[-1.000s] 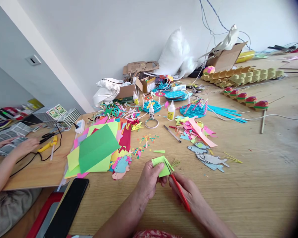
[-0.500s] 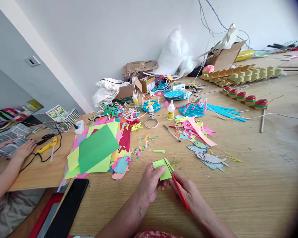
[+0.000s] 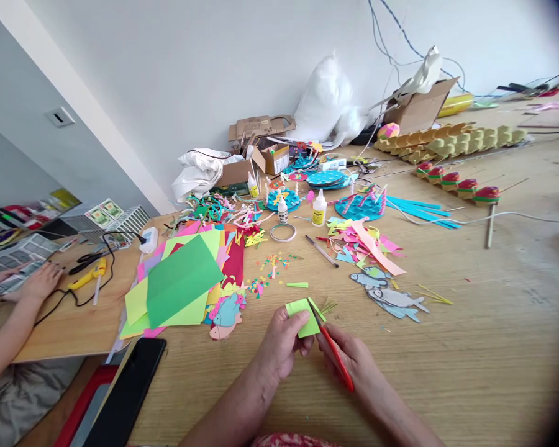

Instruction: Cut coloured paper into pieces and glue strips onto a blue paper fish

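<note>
A small folded piece of light green paper (image 3: 304, 320) is pinched between the thumb and fingers of my left hand (image 3: 282, 341), low in the middle of the view. Closed round the red handles of a pair of scissors (image 3: 336, 357) is my right hand (image 3: 351, 357). The dark blades lie across the right side of the paper. Thin green slivers (image 3: 328, 307) show just beyond the blades. A narrow green strip (image 3: 297, 285) lies on the table a little farther off.
Coloured paper sheets (image 3: 184, 282) and a black phone (image 3: 128, 391) are at the left. Paper fish (image 3: 395, 297) and scraps (image 3: 370, 245) lie right of centre, glue bottles (image 3: 319, 210) behind. Another person's hands (image 3: 40, 282) are at the far left.
The scissor blades have shifted slightly left over the green paper, and the strip at its right edge no longer stands out. My left hand has barely moved.
</note>
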`<state>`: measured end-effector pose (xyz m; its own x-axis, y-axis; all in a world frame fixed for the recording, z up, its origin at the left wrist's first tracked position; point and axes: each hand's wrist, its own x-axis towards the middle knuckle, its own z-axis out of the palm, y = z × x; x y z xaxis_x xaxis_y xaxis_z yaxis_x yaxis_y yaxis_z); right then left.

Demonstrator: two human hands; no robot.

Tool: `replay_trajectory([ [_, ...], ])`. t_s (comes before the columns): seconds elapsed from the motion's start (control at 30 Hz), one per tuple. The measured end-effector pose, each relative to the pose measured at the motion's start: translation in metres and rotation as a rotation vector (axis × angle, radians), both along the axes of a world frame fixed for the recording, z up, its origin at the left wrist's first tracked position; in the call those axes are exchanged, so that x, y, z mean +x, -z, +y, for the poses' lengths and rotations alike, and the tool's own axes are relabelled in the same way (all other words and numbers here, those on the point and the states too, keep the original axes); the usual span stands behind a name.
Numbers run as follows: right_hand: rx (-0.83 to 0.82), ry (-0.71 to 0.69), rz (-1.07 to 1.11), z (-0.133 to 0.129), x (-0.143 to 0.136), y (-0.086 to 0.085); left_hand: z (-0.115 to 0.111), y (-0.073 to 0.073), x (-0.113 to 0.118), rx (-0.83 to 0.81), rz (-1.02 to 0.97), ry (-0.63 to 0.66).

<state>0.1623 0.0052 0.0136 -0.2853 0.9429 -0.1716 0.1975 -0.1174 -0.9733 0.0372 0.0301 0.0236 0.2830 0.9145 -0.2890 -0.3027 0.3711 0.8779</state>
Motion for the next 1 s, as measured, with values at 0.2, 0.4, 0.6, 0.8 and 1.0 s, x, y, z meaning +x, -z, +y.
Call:
replay_trajectory([
  [0.2, -0.013, 0.147, 0.115, 0.007, 0.003, 0.004, 0.001, 0.003, -0.004, 0.136, 0.209, 0.012],
  [0.4, -0.044, 0.202, 0.224, 0.013, -0.001, -0.002, 0.000, 0.004, -0.004, 0.193, 0.292, 0.086],
  [0.6, 0.030, 0.214, 0.174, 0.017, -0.003, -0.010, 0.000, 0.001, -0.008, 0.176, 0.313, 0.073],
  [0.8, 0.073, 0.035, -0.054, 0.006, 0.000, -0.008, 0.009, -0.013, -0.020, 0.250, 0.303, -0.050],
  [1.0, 0.124, -0.044, -0.256, -0.003, -0.001, -0.012, 0.014, -0.021, -0.021, 0.182, 0.176, -0.103],
])
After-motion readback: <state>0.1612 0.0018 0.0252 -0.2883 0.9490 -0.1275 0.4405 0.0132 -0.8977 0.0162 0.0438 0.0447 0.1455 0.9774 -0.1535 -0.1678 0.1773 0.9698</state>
